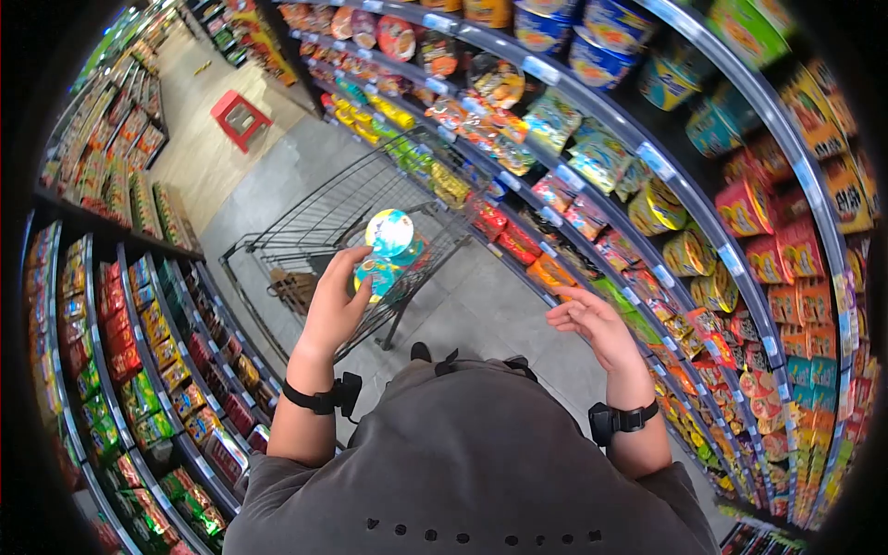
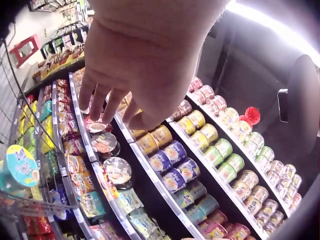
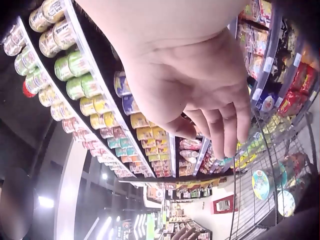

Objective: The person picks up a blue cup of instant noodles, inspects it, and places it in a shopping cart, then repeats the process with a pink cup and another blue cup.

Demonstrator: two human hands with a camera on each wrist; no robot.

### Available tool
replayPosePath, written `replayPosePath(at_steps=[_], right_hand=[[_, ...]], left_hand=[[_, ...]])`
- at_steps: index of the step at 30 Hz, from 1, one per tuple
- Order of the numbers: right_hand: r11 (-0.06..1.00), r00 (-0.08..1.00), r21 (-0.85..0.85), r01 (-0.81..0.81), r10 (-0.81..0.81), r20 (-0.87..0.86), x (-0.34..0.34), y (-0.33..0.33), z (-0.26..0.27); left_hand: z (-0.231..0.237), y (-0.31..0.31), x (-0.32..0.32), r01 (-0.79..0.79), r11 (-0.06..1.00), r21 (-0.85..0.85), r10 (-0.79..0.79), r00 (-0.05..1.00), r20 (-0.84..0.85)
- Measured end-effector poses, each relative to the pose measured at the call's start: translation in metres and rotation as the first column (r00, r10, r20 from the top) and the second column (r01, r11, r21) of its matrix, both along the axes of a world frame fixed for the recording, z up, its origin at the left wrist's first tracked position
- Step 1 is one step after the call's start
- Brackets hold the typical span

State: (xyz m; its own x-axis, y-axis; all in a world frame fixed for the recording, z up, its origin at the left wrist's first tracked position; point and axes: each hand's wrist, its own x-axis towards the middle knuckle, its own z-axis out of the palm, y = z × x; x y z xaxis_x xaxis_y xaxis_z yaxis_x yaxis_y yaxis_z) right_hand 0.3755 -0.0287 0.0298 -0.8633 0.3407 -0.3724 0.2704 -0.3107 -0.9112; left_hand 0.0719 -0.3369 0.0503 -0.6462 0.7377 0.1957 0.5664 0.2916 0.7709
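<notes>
My left hand is raised in front of the shopping cart, its fingers loosely bent and holding nothing. In the head view it overlaps tubs of instant noodles in the cart: one with a bright round lid and a teal tub below it. The left wrist view has a teal tub well apart from the hand. Off to the right, my right hand hovers with relaxed fingers and an empty palm, nearest the right-hand shelves. Its wrist view also shows a teal lid inside the cart.
Shelves of noodle tubs and packets curve along the right side. Packaged snacks fill the left shelves. A brown bag-like thing hangs by the cart's left side. A red stool stands farther down the aisle.
</notes>
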Motion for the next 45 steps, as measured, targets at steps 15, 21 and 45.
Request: replayPosePath(at_steps=[15, 21, 45], right_hand=[[0.97, 0.965, 0.022, -0.242, 0.239, 0.109, -0.177, -0.108, -0.004], [0.954, 0.942, 0.016, -0.301, 0.294, 0.164, -0.21, -0.108, -0.011], [0.759, 0.632, 0.025, -0.651, 0.524, 0.571, -0.428, 0.024, -0.225]], left_hand=[[-0.074, -0.166, -0.079, -0.209, 0.976, -0.068, 0.22, 0.945, 0.241], [-0.096, -0.174, -0.091, -0.209, 0.964, -0.162, 0.251, 0.918, 0.307], [-0.272, -0.006, -0.173, 0.026, 0.84, -0.542, 0.371, 0.7, 0.61]])
